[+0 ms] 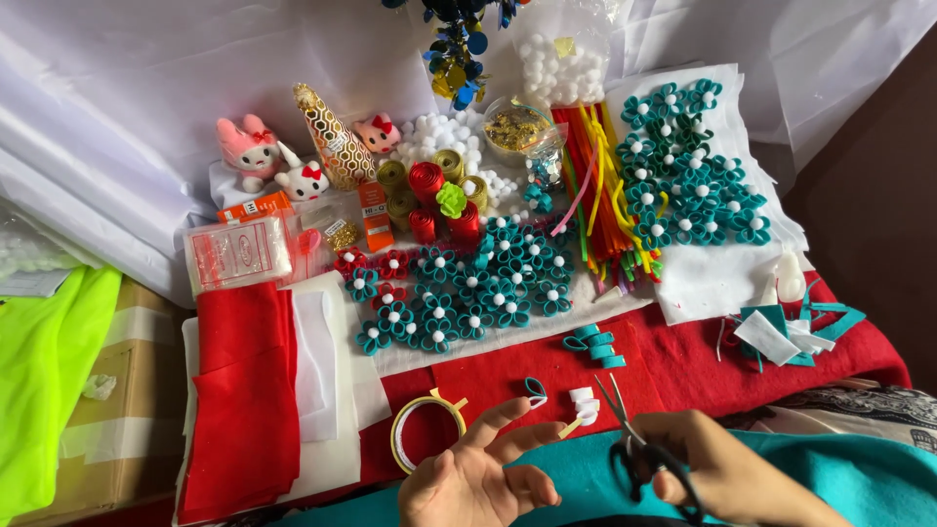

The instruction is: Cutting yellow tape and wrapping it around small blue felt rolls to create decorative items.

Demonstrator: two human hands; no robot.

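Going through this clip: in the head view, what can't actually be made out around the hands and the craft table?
- Left hand: wrist cut off by the bottom edge.
- Right hand: its fingers cover the scissors handles, and the lower handle runs to the bottom edge.
- Small strip at the left fingertips: too small to tell its material.
- Blue hanging decoration: top cut off by the upper edge.
- Cardboard box: partly hidden under green cloth.

teal felt flowers [468,283] with white centres, red felt sheets [244,390], neon-yellow cloth [44,361], black-handled scissors [639,444]
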